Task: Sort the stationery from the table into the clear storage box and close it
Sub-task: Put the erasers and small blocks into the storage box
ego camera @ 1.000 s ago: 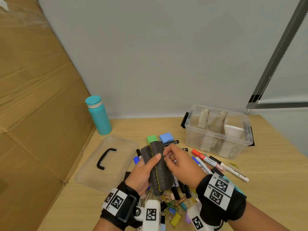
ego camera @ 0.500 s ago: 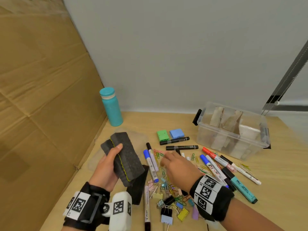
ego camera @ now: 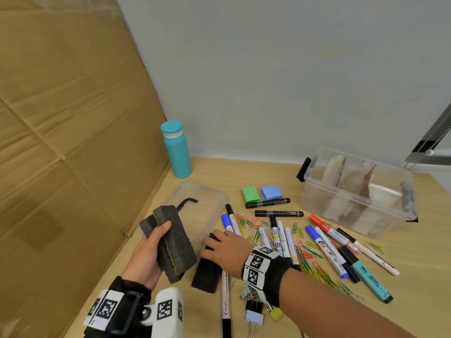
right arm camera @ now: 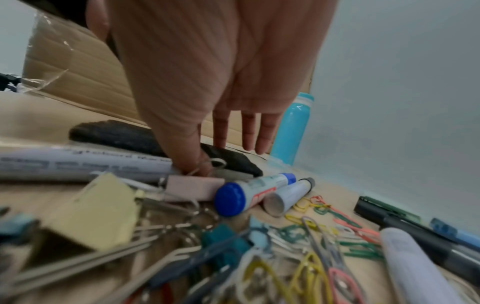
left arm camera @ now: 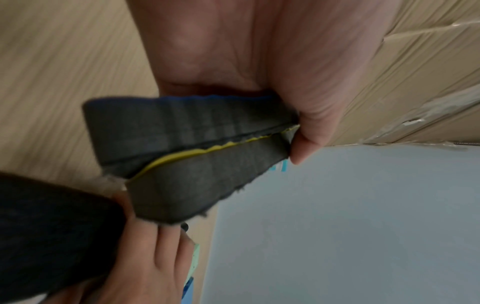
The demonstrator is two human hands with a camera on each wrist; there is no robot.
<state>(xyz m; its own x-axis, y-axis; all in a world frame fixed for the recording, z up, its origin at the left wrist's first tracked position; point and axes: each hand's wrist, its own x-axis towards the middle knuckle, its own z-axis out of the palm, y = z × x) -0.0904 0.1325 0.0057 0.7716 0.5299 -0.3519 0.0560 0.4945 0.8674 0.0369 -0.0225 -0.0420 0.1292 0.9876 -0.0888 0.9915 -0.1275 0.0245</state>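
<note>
While a pale wall closes the far side and a sheet of brown cardboard (ego camera: 61,142) leans along the left, a light wooden table (ego camera: 415,276) carries the scatter of stationery. At about 1 o'clock from the hands stands the clear storage box (ego camera: 357,191), open, with black latches and pale wrapped items inside; its clear lid (ego camera: 200,201) lies flat at 11 o'clock, black handle upward, and a teal bottle (ego camera: 177,150) stands upright beyond it by the wall. Markers (ego camera: 327,250) and coloured paper clips (ego camera: 310,262) spread toward 3 o'clock, with a green block (ego camera: 250,194) and a blue block (ego camera: 271,192) side by side at 12 o'clock, and binder clips (ego camera: 253,311) near the right wrist.

Raised above the table at 9 o'clock, the left hand (ego camera: 146,252) is palm up, its thumb across the top and its fingers curled underneath two grey foam erasers (ego camera: 170,242) stacked face to face, a yellow seam showing between them; the left wrist view shows the thumb clamped on their edge. Reaching across from 4 o'clock, the right hand (ego camera: 227,247) is palm down with fingers straight and slightly spread, lying on the far end of a black eraser (ego camera: 207,274) that rests on the table just beside the held pair. In the right wrist view its thumb touches down beside that eraser, among clips.
</note>
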